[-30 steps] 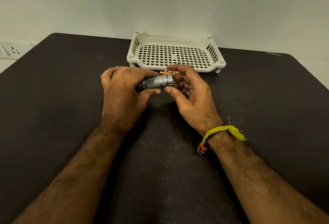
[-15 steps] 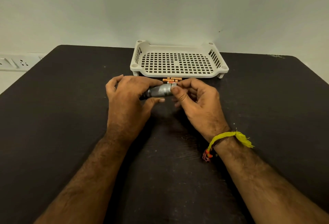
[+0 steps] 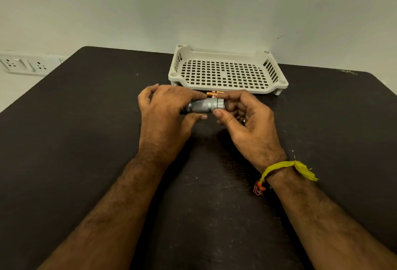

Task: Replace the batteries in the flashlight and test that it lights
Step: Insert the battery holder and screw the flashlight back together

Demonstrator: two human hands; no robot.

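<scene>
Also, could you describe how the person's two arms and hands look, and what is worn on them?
Both forearms are bare, with no sleeves or gloves. The right hand has a yellow thread band tied round the wrist, with a loose tuft and a small red-orange knot at its end. A small ring seems to sit on one of its fingers. The left hand wears nothing visible.

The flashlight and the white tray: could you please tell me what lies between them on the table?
In the head view, copper-coloured batteries lie between the flashlight and the tray, close to its front edge.
</scene>
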